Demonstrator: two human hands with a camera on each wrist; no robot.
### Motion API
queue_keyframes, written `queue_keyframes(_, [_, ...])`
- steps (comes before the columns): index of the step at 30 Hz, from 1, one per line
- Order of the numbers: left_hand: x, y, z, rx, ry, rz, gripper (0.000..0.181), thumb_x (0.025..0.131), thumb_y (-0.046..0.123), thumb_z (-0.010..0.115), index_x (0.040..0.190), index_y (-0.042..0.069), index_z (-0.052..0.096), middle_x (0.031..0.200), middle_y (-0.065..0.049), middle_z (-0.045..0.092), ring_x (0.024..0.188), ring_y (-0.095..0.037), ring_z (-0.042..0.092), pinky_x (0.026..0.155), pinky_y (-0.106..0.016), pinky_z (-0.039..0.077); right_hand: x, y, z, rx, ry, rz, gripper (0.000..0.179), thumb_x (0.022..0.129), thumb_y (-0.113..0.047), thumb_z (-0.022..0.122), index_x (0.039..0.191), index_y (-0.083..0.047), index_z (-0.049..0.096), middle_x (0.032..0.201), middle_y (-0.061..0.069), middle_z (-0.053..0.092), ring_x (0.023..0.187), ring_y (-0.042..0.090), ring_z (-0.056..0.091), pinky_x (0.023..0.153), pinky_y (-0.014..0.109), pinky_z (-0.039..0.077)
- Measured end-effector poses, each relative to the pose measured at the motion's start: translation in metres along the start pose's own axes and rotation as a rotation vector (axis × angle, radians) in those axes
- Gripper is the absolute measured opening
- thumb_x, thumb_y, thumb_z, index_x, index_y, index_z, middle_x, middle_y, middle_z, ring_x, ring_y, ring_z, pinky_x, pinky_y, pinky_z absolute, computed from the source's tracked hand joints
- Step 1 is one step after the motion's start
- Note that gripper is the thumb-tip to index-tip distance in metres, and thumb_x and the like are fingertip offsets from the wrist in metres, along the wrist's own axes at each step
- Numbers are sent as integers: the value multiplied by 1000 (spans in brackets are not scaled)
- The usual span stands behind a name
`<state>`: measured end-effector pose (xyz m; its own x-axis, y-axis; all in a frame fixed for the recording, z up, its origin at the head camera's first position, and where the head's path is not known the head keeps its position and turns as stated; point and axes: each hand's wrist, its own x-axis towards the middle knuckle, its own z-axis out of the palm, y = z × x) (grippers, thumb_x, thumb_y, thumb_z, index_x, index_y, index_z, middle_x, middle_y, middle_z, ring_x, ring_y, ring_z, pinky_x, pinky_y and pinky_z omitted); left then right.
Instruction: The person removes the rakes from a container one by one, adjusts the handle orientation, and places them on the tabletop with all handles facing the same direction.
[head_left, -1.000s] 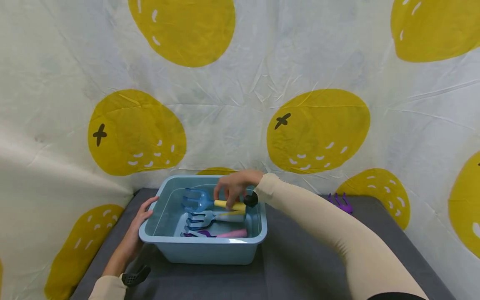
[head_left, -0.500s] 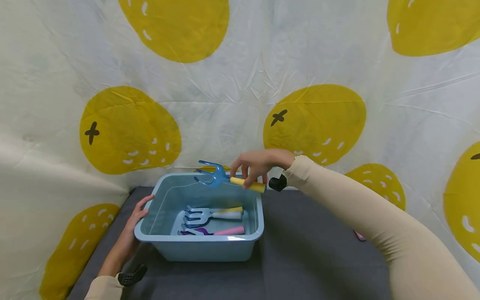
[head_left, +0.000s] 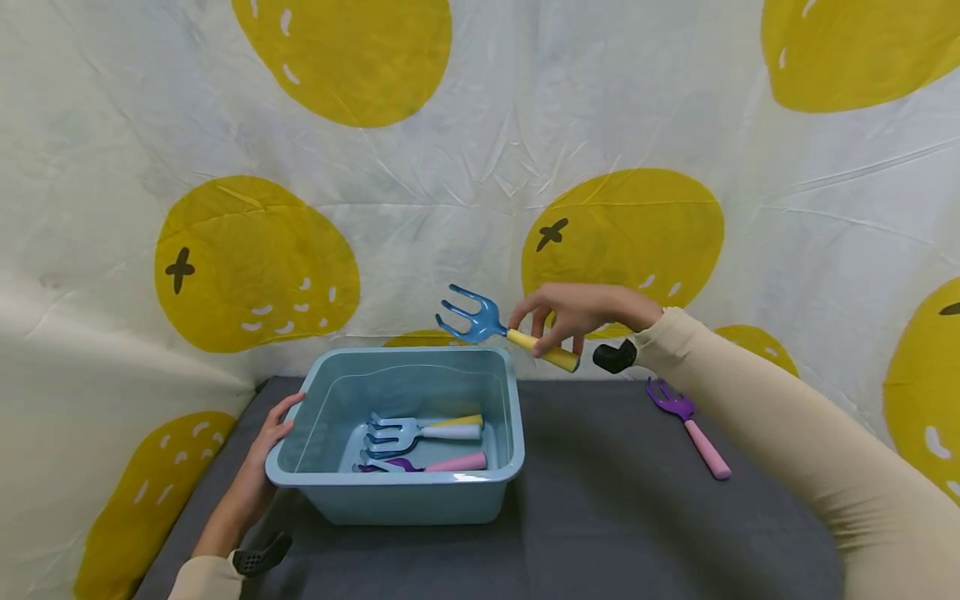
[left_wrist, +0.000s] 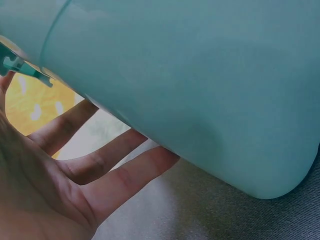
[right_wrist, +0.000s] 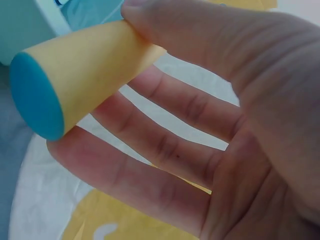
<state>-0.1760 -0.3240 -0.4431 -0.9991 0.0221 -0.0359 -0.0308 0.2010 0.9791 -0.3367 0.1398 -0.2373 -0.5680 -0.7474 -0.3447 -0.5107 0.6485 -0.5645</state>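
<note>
In the head view my right hand (head_left: pixel 573 312) pinches the yellow handle of a blue-tined garden hand fork (head_left: pixel 480 321), raised above the basin's right rear corner, tines pointing left. The right wrist view shows the thumb and fingertips on that yellow handle (right_wrist: pixel 80 75), with its blue end cap facing out. My left hand (head_left: pixel 258 462) rests at the left side of a light-blue plastic basin (head_left: pixel 405 504); its extended fingers (left_wrist: pixel 125 177) touch the outer wall in the left wrist view. Inside the basin lie several more hand forks, among them a white-handled fork (head_left: pixel 450 432) and a pink-handled fork (head_left: pixel 457 462).
A purple hand fork with a pink handle (head_left: pixel 705 450) lies on the dark grey table (head_left: pixel 592 517), right of the basin and close to my right sleeve (head_left: pixel 757 417). Behind the table hangs a pale cloth (head_left: pixel 442 275) printed with yellow fruit.
My right hand has lifted the yellow-handled fork out of the basin and carried it up and to the right. The left hand has stayed at the basin's side.
</note>
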Motion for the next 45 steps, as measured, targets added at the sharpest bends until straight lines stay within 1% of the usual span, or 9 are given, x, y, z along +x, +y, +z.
queue_keyframes(7, [1,-2,-1,-3,-8,8,57,109,50,29,162,33,16,165,-12,4,135,-46,26,107,-72,28,-25,34,4,69,78,35,54,93,-20,79,142,-12,58,107,11,70,90,26,70,62,44,61])
queue_keyframes(13, [3,-2,0,-6,-17,19,57,109,50,28,162,32,16,165,-12,4,136,-46,26,107,-73,28,-50,66,14,130,149,73,57,92,-23,80,143,-11,57,108,12,68,87,28,70,63,48,61])
queue_keyframes(18, [3,-5,-1,3,-18,25,56,110,48,27,162,32,16,165,-12,6,135,-44,28,104,-64,35,-69,96,25,205,196,97,60,92,-23,79,145,-10,55,108,15,66,85,30,70,64,50,60])
queue_keyframes(23, [3,-7,-3,0,-18,6,56,110,49,27,162,31,17,166,-13,5,136,-43,28,102,-55,36,-81,125,45,275,255,136,60,91,-24,80,145,-11,56,108,16,67,81,31,70,62,52,60])
queue_keyframes(26, [3,-8,-3,-5,-21,-6,56,110,49,27,162,30,16,166,-14,4,136,-43,28,102,-54,36,-87,143,58,307,286,137,59,92,-23,79,144,-9,56,107,18,67,74,34,69,59,52,59])
queue_keyframes(31, [4,-10,-4,-8,-21,-20,57,110,51,27,162,31,15,166,-14,2,137,-44,27,103,-57,35,-94,173,82,301,335,110,57,93,-22,78,144,-7,55,103,19,67,66,36,67,55,46,59])
queue_keyframes(37, [5,-11,-5,-17,-25,-15,57,109,52,27,162,33,15,167,-13,1,138,-46,25,107,-66,29,-100,204,112,391,403,149,59,94,-21,77,144,-1,54,105,19,68,75,36,69,58,48,59])
queue_keyframes(40, [6,-11,-6,-16,-25,-12,58,109,52,27,162,33,15,166,-13,1,138,-46,25,107,-67,29,-102,215,126,423,432,153,58,95,-20,76,143,3,53,103,19,67,78,32,68,58,49,59])
queue_keyframes(45, [6,-12,-7,-11,-31,-3,57,109,51,27,162,33,14,166,-13,1,138,-46,24,106,-64,30,-105,229,147,455,448,169,60,97,-20,74,144,7,49,101,17,69,78,33,69,60,49,60])
